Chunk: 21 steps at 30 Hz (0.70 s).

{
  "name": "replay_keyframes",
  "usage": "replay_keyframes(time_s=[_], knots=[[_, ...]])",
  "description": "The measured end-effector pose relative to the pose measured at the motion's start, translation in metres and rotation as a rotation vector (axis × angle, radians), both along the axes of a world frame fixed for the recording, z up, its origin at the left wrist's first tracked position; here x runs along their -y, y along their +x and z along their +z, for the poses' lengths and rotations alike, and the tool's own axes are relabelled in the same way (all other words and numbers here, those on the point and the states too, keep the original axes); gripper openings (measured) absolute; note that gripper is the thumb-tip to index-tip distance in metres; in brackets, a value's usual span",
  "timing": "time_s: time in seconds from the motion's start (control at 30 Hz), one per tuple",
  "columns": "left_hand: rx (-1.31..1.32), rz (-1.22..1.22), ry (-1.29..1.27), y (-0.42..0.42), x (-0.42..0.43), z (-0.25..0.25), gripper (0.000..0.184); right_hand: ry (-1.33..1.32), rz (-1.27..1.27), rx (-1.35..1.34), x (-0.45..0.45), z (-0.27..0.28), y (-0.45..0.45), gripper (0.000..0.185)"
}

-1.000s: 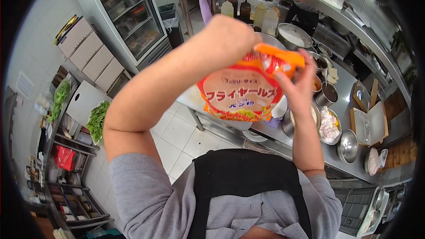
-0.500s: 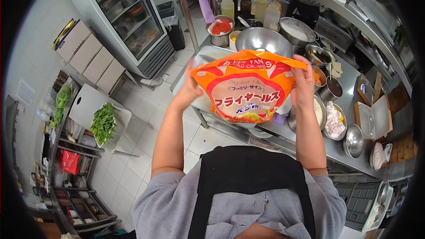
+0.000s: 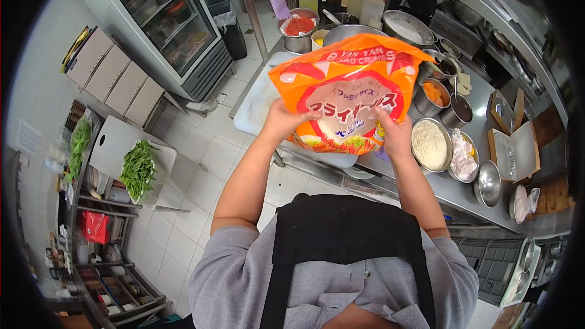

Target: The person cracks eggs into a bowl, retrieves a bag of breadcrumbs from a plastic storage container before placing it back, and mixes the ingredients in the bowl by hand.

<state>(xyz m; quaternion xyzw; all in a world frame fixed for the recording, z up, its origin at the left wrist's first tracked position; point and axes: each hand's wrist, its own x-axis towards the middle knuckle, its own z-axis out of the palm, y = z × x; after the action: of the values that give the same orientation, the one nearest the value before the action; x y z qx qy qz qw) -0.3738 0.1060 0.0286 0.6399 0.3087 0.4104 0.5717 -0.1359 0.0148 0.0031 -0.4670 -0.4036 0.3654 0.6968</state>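
Note:
An orange bag of bread crumbs, printed with "Yan Yan Bread Crumbs" and Japanese lettering, is held up in front of me above the counter. My left hand grips its lower left side, thumb across the front. On the lower right side, my right hand holds it the same way, fingers behind the bag. The bag's top edge points away from me. Behind it, a large steel bowl is mostly hidden. A white cutting board lies to the left, partly under the bag.
On the steel counter to the right stand a bowl of pale crumbs or flour, a bowl of pinkish-white food, a bare steel bowl and a cardboard box. Squeeze bottles are at the back. Leafy greens sit far left.
Both hands have shifted from the bag's upper sides to its lower sides. The bag's top now leans farther away, covering more of the large bowl, and the crumb bowl shows more fully.

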Motion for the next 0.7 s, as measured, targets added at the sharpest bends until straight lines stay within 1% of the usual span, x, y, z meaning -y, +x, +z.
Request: replay_keyframes(time_s=[0.03, 0.07, 0.1, 0.17, 0.2, 0.23, 0.3, 0.33, 0.37, 0.43, 0.47, 0.5, 0.57, 0.6, 0.63, 0.7], knots=[[-0.024, 0.060, 0.062, 0.001, 0.002, 0.008, 0.042, 0.060, -0.035, -0.028, -0.001, 0.002, 0.000, 0.015], [0.055, 0.066, 0.082, 0.000, 0.001, 0.011, 0.040, 0.103, -0.053, -0.042, 0.002, 0.010, -0.004, 0.013], [0.052, 0.066, 0.077, -0.001, -0.008, 0.012, 0.040, 0.098, -0.054, -0.045, -0.003, 0.005, -0.001, 0.013], [0.109, 0.121, -0.026, -0.002, -0.027, 0.010, 0.038, 0.052, -0.078, -0.067, -0.015, -0.005, 0.004, 0.013], [0.035, 0.168, 0.024, -0.004, -0.030, -0.001, 0.035, -0.059, -0.156, 0.125, -0.009, -0.003, 0.003, 0.016], [0.041, 0.162, 0.046, -0.004, -0.033, 0.003, 0.035, -0.036, -0.163, 0.126, -0.014, 0.001, 0.000, 0.016], [0.116, 0.105, 0.014, -0.009, -0.026, -0.002, 0.033, 0.133, -0.042, -0.110, -0.009, -0.006, -0.008, 0.018], [0.059, 0.127, -0.018, -0.009, -0.025, 0.002, 0.034, 0.067, 0.002, -0.087, -0.008, -0.005, -0.004, 0.020], [0.053, 0.124, -0.022, -0.009, -0.022, 0.007, 0.034, 0.064, -0.002, -0.093, -0.005, -0.004, -0.005, 0.020], [0.160, 0.122, 0.034, -0.008, -0.020, 0.019, 0.033, 0.137, 0.004, -0.223, -0.003, 0.012, -0.008, 0.020], [0.223, 0.111, 0.156, -0.008, -0.019, 0.023, 0.028, 0.211, 0.010, -0.215, 0.001, 0.023, -0.012, 0.021], [0.222, 0.113, 0.155, -0.009, -0.024, 0.023, 0.028, 0.209, 0.011, -0.216, -0.003, 0.016, -0.006, 0.021], [0.249, 0.005, -0.029, -0.011, -0.039, 0.014, 0.023, 0.031, 0.037, -0.102, -0.013, -0.005, 0.009, 0.022], [0.166, 0.070, 0.045, -0.012, -0.047, 0.003, 0.022, -0.069, -0.031, -0.003, -0.012, -0.009, 0.011, 0.021], [0.172, 0.064, 0.070, -0.010, -0.050, 0.002, 0.022, -0.043, -0.035, 0.002, -0.014, -0.003, 0.009, 0.021], [0.255, 0.143, 0.063, -0.013, -0.037, -0.004, 0.022, 0.116, 0.000, -0.187, -0.006, 0.006, -0.005, 0.020]])
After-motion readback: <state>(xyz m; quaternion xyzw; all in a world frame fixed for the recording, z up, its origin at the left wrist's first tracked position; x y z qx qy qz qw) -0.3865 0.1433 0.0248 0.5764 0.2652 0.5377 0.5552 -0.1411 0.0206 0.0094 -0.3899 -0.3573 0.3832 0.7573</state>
